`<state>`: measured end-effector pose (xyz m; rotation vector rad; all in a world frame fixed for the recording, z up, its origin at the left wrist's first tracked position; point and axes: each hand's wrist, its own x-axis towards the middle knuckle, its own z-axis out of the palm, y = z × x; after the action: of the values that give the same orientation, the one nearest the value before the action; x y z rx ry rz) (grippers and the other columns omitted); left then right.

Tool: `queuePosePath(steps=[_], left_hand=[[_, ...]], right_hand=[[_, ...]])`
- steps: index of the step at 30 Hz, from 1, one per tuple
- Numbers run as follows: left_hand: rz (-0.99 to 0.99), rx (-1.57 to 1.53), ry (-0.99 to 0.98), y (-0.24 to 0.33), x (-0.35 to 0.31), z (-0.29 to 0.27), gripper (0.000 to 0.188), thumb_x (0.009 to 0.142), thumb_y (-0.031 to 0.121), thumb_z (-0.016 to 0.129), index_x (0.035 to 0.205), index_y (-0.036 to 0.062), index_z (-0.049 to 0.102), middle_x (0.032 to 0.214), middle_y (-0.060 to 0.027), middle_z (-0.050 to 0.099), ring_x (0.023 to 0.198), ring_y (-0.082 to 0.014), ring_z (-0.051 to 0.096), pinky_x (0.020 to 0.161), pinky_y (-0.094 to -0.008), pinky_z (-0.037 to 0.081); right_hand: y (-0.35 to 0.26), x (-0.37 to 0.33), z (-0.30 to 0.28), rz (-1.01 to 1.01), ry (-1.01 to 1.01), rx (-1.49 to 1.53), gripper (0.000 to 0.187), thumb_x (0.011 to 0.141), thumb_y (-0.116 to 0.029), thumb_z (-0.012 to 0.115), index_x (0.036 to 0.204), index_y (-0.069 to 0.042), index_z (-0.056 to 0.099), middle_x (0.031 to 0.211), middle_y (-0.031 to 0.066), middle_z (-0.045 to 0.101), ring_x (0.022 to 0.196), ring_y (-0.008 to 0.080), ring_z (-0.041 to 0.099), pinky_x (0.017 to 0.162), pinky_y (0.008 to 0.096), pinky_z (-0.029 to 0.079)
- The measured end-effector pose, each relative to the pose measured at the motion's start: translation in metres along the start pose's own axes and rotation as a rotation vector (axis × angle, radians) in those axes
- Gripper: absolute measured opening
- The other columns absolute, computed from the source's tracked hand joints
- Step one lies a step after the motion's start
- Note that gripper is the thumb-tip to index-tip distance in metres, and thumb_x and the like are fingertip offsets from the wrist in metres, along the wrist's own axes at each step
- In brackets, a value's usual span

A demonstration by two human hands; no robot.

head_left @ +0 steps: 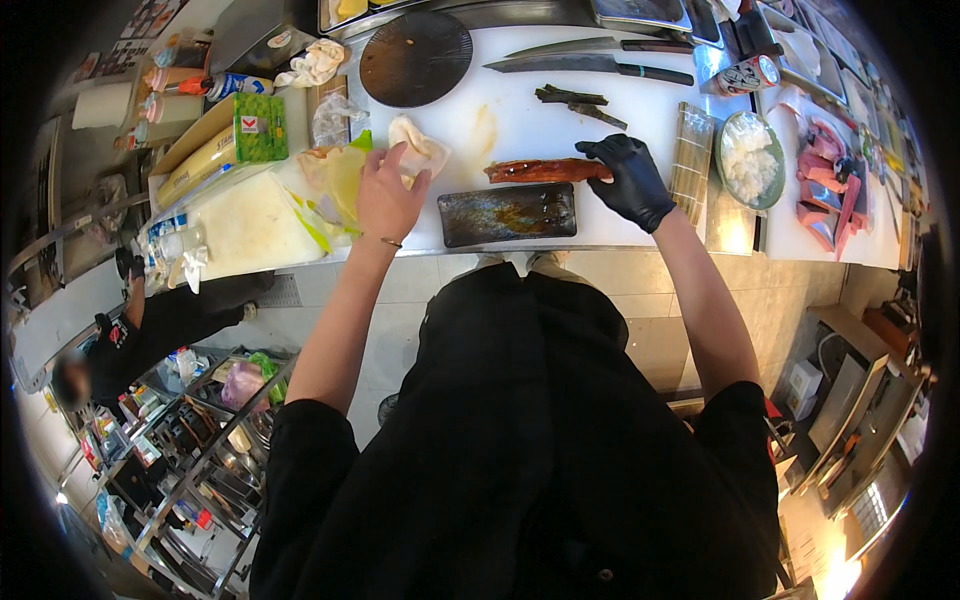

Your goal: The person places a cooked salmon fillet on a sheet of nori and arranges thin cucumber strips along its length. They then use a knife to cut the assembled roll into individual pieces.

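My right hand (632, 178), in a black glove, pinches the right end of a long, glossy reddish-brown strip of food (530, 171) lying on the white cutting board (470, 75). Just below the strip sits a dark oblong plate (508, 215) with a brownish sheen. My left hand (392, 195) is bare, its fingers apart at the lower edge of a crumpled white cloth (418, 148); whether the fingertips touch it I cannot tell. Yellow-green plastic wrapping (345, 180) lies beside that hand. Above the strip are dark green pieces (580, 103), limp and narrow.
Two long knives (590, 66) lie at the back near a round dark plate (416, 58). On the right are a bamboo mat (692, 155), a bowl of rice (748, 160), a can (745, 76) and raw fish pieces (825, 190). A green box (258, 128) stands left; another person (160, 330) is far left.
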<state>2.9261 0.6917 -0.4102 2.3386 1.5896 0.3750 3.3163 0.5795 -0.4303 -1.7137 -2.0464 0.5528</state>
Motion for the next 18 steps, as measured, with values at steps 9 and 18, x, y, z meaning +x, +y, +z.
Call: queuePosePath(steps=[9, 18], left_hand=[[-0.069, -0.109, -0.138, 0.014, 0.037, 0.025, 0.035, 0.091, 0.021, 0.079, 0.126, 0.0177, 0.076, 0.124, -0.0139, 0.068, 0.114, -0.0392, 0.066, 0.094, -0.0501, 0.057], [0.454, -0.101, -0.269, 0.032, 0.084, 0.048, 0.024, 0.090, 0.021, 0.080, 0.112, 0.0300, 0.083, 0.108, -0.0033, 0.061, 0.116, -0.0291, 0.063, 0.092, -0.0435, 0.057]], right_hand=[[-0.010, -0.008, -0.023, -0.020, 0.154, 0.020, 0.067, 0.076, -0.010, 0.081, 0.141, -0.015, 0.066, 0.139, 0.0140, 0.068, 0.131, 0.0377, 0.061, 0.116, 0.0500, 0.044], [-0.044, -0.076, -0.046, 0.361, 0.287, 0.156, 0.045, 0.091, 0.001, 0.073, 0.135, -0.009, 0.071, 0.139, 0.0136, 0.069, 0.134, 0.0340, 0.060, 0.116, 0.0443, 0.047]])
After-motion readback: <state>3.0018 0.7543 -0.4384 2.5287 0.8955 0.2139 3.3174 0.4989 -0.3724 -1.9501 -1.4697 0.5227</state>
